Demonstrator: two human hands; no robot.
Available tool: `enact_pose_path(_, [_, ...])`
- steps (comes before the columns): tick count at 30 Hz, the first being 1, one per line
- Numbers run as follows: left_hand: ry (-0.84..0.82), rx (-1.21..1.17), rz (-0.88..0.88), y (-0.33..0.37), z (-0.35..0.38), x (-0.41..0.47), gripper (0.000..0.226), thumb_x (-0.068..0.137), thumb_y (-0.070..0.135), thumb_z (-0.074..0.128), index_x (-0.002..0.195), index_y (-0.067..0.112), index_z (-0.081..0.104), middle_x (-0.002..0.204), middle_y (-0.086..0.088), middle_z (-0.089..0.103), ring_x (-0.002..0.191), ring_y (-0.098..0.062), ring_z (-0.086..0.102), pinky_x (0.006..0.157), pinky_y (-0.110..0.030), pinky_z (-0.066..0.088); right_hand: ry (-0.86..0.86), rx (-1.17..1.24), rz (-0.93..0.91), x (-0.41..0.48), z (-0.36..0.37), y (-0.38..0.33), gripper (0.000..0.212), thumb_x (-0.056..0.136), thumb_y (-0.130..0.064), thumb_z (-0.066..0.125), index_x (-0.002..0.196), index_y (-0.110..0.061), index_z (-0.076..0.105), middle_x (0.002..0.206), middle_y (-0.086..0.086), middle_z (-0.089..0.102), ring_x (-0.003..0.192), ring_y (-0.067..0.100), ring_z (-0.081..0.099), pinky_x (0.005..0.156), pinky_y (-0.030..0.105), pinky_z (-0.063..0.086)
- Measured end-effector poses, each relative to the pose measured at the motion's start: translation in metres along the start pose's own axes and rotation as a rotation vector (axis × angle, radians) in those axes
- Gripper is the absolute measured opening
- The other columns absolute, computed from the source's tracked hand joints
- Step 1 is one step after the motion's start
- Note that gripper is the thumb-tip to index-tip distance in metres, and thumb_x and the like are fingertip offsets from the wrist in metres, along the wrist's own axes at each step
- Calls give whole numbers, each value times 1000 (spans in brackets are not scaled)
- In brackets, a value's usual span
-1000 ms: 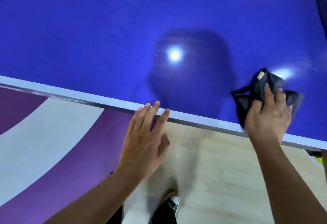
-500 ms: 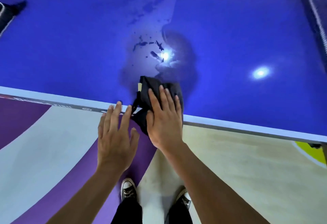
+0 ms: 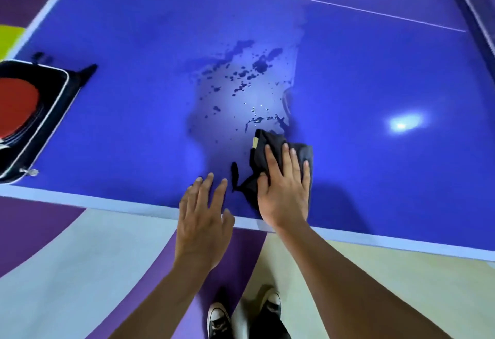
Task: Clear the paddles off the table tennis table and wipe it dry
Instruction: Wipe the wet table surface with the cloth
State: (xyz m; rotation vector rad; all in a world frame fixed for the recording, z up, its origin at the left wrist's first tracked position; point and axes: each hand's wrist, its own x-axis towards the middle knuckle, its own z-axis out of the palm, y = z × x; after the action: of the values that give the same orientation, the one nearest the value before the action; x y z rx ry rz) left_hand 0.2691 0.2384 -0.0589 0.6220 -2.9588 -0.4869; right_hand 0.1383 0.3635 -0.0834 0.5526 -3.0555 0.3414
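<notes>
Cloth (image 3: 272,139), dark grey and bunched, lies on the blue table tennis table (image 3: 375,70) close to its near white edge. A pale tag (image 3: 254,142) shows at the cloth's far-left corner. The right hand (image 3: 285,188) lies flat on top of the cloth, palm down, fingers straight and slightly apart, thumb along the cloth's left side; it presses the cloth and does not curl round it.

Just beyond the cloth and to its far left, water droplets (image 3: 241,76) and small puddles are scattered across a wet patch of the table surface.

The left hand (image 3: 203,218) is just left of the cloth, apart from it, palm down over the table's edge band. Its fingers are straight and spread. Contact with the surface cannot be told.

Well to the left of the cloth, an open black paddle case (image 3: 45,113) with a pale trim rests on the table, with a red paddle (image 3: 16,105) lying inside it.

Nearer than the cloth, below the table edge, a purple and cream floor (image 3: 67,258) and two black-and-white shoes (image 3: 218,317) are visible.
</notes>
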Motion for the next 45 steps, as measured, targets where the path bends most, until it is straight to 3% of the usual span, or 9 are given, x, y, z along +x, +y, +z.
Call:
enact_pose_path(11, [10,78,52,-35,-7,163,55,92,25,46,145,9,49,153,-17,43,140,-40,41,112,-54,37,-59,-15,47,175,13,5,66,97,-50,16,162,-39,12,172,-3,8,157,12,-3,126,41,-12])
enact_pose_path(18, [42,112,6,-61,-9,311,59,95,35,38,149,11,43,155,-19,37,142,-42,36,115,-55,31,-42,19,98,358,16,18,65,97,-46,22,161,-37,18,171,0,12,158,16,5,127,43,-7])
enact_pose_path(22, [-31,109,-101,-69,-2,334,65,95,47,29,155,21,33,163,-8,24,151,-32,20,123,-49,17,-52,12,109,461,18,31,63,99,-44,25,162,-36,19,171,1,12,158,17,6,127,45,-5])
enact_pose_path(28, [-37,106,-100,-71,1,339,65,93,43,36,155,21,34,165,-5,23,152,-29,21,123,-47,19,-57,7,123,573,23,39,62,100,-45,26,162,-35,21,171,2,11,158,17,5,127,46,-4])
enact_pose_path(37, [-51,113,-113,-76,3,341,67,92,44,37,155,22,36,165,-3,23,153,-26,20,125,-40,11,-74,1,123,605,27,31,61,100,-42,25,161,-38,19,171,2,9,158,17,4,128,46,-3])
enact_pose_path(45, [-82,130,-86,-78,0,345,67,94,46,32,156,20,33,164,-11,25,153,-29,17,124,-46,14,-94,-13,4,518,30,-23,59,103,-39,29,161,-38,20,171,-1,10,158,16,4,128,44,-3])
